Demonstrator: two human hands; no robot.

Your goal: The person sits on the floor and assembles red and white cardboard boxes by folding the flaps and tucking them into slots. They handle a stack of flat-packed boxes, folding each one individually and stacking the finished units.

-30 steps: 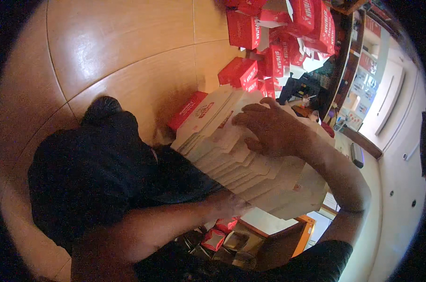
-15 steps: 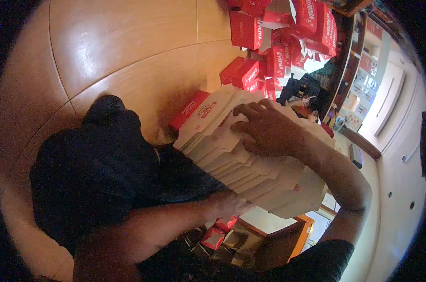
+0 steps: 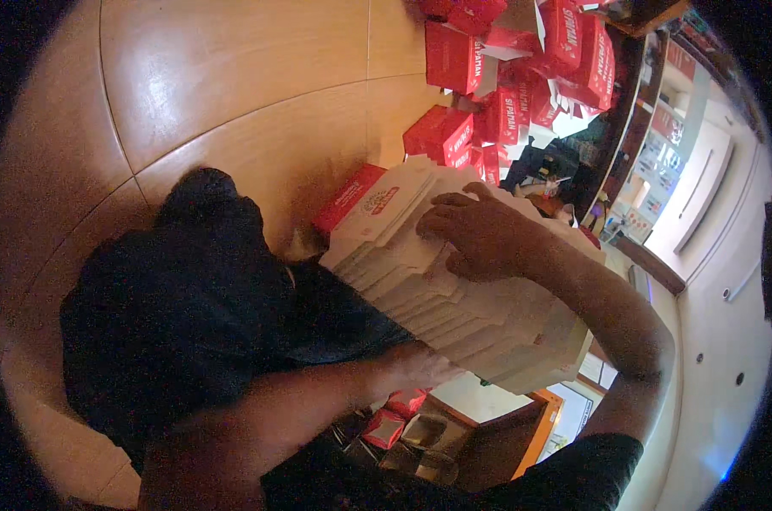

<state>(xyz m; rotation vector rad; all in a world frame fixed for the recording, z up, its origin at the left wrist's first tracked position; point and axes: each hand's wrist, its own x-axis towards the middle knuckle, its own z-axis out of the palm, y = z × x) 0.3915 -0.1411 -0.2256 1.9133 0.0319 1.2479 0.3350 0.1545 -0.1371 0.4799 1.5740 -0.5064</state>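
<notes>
While the right hand (image 3: pixel 480 238) is resting across a fanned stack of pale flattened cartons (image 3: pixel 497 328), fingers spread wide, the left hand (image 3: pixel 416 366) is touching its lower edge; cannot tell how tightly. The stack is sitting beside dark trousers (image 3: pixel 339 319), red boxes (image 3: pixel 437 134) lying beyond.
</notes>
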